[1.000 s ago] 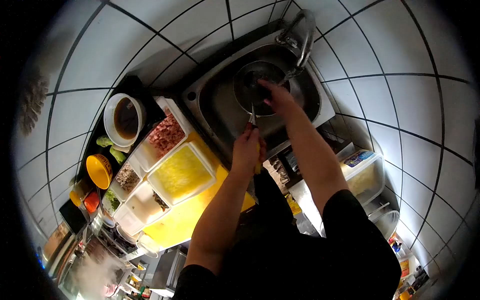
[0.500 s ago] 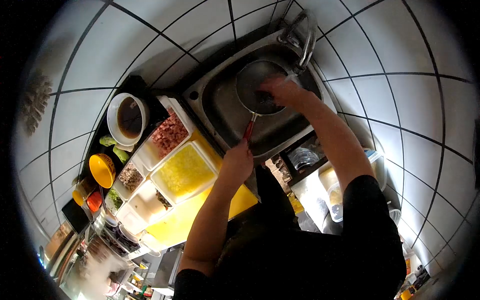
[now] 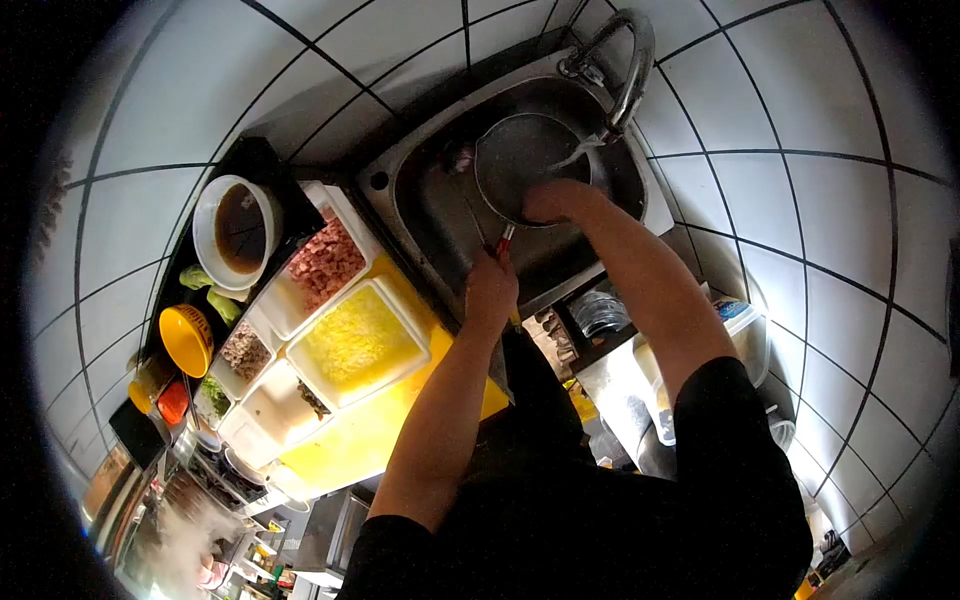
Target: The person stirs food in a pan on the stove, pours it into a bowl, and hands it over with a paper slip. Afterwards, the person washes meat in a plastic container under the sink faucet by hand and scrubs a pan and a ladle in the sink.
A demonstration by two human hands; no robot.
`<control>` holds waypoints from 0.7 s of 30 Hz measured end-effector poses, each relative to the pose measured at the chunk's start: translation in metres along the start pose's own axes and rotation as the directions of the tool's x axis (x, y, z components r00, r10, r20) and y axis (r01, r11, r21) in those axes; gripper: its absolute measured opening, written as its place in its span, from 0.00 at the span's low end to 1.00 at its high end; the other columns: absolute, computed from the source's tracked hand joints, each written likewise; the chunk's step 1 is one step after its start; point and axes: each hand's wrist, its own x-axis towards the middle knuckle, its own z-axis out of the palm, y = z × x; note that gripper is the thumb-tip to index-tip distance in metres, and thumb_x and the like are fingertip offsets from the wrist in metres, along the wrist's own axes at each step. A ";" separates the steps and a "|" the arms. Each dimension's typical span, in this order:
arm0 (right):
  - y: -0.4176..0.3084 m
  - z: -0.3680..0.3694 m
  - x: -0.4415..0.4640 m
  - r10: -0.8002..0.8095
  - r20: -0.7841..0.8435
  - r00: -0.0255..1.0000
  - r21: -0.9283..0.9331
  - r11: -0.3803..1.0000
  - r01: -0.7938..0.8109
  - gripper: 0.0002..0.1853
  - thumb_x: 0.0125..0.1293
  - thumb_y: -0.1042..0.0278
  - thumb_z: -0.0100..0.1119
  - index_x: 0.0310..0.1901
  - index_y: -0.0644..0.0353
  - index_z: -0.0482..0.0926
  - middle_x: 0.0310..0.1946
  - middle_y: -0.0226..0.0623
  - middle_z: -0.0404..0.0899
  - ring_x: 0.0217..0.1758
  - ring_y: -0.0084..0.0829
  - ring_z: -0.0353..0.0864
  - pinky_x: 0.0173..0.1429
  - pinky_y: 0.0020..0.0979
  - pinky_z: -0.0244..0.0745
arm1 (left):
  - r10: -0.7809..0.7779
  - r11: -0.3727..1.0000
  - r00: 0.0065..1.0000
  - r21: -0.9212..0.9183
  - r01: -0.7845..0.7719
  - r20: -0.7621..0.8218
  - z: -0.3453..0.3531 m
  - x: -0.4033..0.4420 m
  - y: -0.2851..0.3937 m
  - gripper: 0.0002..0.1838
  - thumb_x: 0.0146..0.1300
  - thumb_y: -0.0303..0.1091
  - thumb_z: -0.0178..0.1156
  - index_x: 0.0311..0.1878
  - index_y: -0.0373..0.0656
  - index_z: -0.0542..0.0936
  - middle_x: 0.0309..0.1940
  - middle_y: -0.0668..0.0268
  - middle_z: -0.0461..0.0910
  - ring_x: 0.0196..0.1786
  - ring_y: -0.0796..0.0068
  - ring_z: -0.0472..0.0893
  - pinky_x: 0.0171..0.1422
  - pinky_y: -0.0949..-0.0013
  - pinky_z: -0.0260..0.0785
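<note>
A round, dark frying pan (image 3: 530, 150) with a thin pale rim and a red handle (image 3: 505, 240) sits in the metal sink (image 3: 425, 215). My left hand (image 3: 491, 287) is closed around that handle. Over the near part of the pan reaches my right hand (image 3: 555, 202); its fingers point down and are mostly hidden, so their grip does not show. Water from the curved faucet (image 3: 635, 75) runs into the pan. A small dark reddish lump (image 3: 461, 158) lies in the sink, left of the pan.
Left of the sink stand white tubs of diced pink meat (image 3: 325, 265) and yellow shreds (image 3: 355, 335) on a yellow board (image 3: 340, 450). Beyond them are a bowl of brown liquid (image 3: 243, 230) and a yellow bowl (image 3: 186, 340). Tiled walls (image 3: 740, 190) enclose the corner.
My right hand has drawn back from the pan's middle to its near side. The left hand keeps the handle. The reddish lump now shows on the sink floor.
</note>
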 end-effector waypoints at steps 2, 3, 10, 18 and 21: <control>-0.031 -0.037 -0.028 0.171 -0.045 0.984 0.554 0.824 -0.118 0.17 0.67 0.62 0.59 0.53 0.61 0.83 0.54 0.46 0.83 0.54 0.42 0.82 0.60 0.39 0.77 | -0.069 0.997 0.992 -0.030 0.072 0.106 -0.004 0.002 0.009 0.28 0.75 0.52 0.49 0.44 0.29 0.76 0.37 0.39 0.82 0.44 0.38 0.84 0.47 0.47 0.77; -0.045 -0.053 -0.043 0.332 -0.024 0.943 0.835 0.525 -0.163 0.17 0.69 0.63 0.57 0.54 0.61 0.83 0.54 0.45 0.83 0.53 0.40 0.83 0.62 0.37 0.76 | -0.005 1.000 0.992 0.006 0.004 0.127 0.013 0.008 -0.010 0.30 0.76 0.54 0.47 0.44 0.28 0.76 0.37 0.39 0.83 0.43 0.38 0.84 0.47 0.47 0.77; 0.025 -0.024 0.055 0.595 -0.375 0.711 0.676 -0.348 0.649 0.25 0.73 0.64 0.50 0.69 0.59 0.69 0.71 0.43 0.69 0.71 0.38 0.69 0.76 0.38 0.62 | -0.131 0.986 0.963 -0.065 0.151 0.236 -0.023 0.010 0.015 0.32 0.75 0.57 0.47 0.43 0.29 0.80 0.37 0.41 0.84 0.45 0.40 0.84 0.50 0.47 0.76; 0.016 -0.034 0.058 0.884 -0.223 0.412 0.725 0.433 -0.536 0.24 0.72 0.66 0.49 0.69 0.59 0.69 0.62 0.42 0.76 0.68 0.41 0.73 0.74 0.39 0.65 | -0.232 0.955 0.931 -0.115 0.273 0.282 -0.028 0.012 0.025 0.34 0.75 0.59 0.45 0.42 0.30 0.81 0.38 0.38 0.83 0.48 0.38 0.82 0.53 0.44 0.74; -0.026 -0.062 0.045 0.493 -0.409 0.768 0.025 0.847 -0.531 0.23 0.71 0.68 0.50 0.67 0.59 0.71 0.58 0.44 0.79 0.65 0.42 0.75 0.72 0.39 0.68 | -0.240 0.950 0.929 -0.127 0.284 0.282 -0.019 0.014 0.016 0.35 0.75 0.59 0.45 0.39 0.30 0.81 0.38 0.37 0.83 0.48 0.37 0.82 0.53 0.44 0.74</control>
